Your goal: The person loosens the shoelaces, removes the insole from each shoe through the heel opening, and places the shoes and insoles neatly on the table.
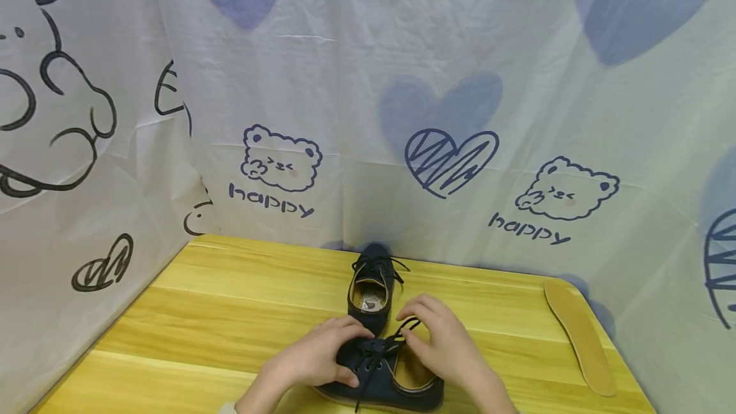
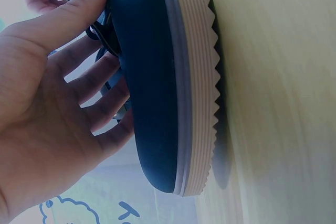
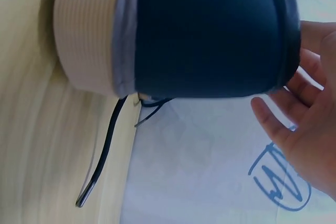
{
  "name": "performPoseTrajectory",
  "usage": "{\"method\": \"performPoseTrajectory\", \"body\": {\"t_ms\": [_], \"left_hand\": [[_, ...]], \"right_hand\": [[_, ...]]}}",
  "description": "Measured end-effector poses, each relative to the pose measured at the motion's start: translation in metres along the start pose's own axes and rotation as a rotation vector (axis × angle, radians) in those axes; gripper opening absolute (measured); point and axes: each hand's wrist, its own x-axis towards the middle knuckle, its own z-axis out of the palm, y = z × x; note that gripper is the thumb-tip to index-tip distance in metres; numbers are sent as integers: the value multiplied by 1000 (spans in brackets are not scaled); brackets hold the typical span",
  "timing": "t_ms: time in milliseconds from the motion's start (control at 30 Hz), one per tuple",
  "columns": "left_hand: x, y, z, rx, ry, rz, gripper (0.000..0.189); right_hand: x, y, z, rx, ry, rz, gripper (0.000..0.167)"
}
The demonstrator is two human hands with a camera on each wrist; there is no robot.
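A dark navy lace-up shoe [image 1: 374,375] with a pale ridged sole stands on the table, toe to the left, its black laces [image 1: 375,353] tied over the front. My left hand [image 1: 319,353] grips it across the front, thumb on the near side and fingers over the far side. At the shoe's opening is my right hand [image 1: 439,340], fingers bent with a gap between thumb and index finger. A loop of lace shows in that gap, and the thumb tip is right at the laces. In the right wrist view the shoe's heel [image 3: 210,35] hides part of this hand.
A matching shoe [image 1: 374,286] stands just behind, toe pointing away, its insole visible. At the right lies a tan insole [image 1: 581,337] along the wooden table's edge. A white printed cloth [image 1: 368,203] hangs behind and at the sides.
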Motion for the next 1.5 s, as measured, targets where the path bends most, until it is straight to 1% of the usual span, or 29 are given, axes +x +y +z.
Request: {"method": "performPoseTrajectory", "body": {"t_ms": [100, 167, 267, 333, 433, 533, 733, 933, 1033, 1167, 1333, 1500], "left_hand": [[0, 0, 0, -3, -2, -3, 64], [0, 0, 0, -4, -1, -4, 64], [0, 0, 0, -7, -1, -5, 65], [0, 0, 0, -10, -2, -6, 64], [0, 1, -1, -11, -6, -6, 64], [0, 0, -1, -13, -7, -1, 64], [0, 0, -1, -12, -2, 9, 65], [-1, 1, -1, -15, 3, 20, 65], [-1, 1, -1, -17, 4, 21, 65], [-1, 1, 0, -13, 5, 17, 65], [0, 0, 1, -4, 7, 10, 65], [0, 0, 0, -6, 15, 25, 65]], "right_hand": [[1, -4, 1, 31, -11, -83, 28], [2, -6, 3, 43, -24, -124, 26], [2, -11, 5, 45, -59, -163, 23], [2, -14, 5, 42, -88, -173, 21], [1, -17, 5, 26, -127, -171, 19], [0, -19, 5, -3, -149, -159, 19], [0, -19, 7, -39, -162, -157, 20], [-1, -19, 8, -26, -183, -115, 19], [-1, -18, 9, -10, -165, -109, 20], [-2, -15, 9, -6, -116, -120, 23], [-2, -12, 6, 1, -62, -111, 24], [-1, -6, 2, -1, 8, -113, 29]]}}
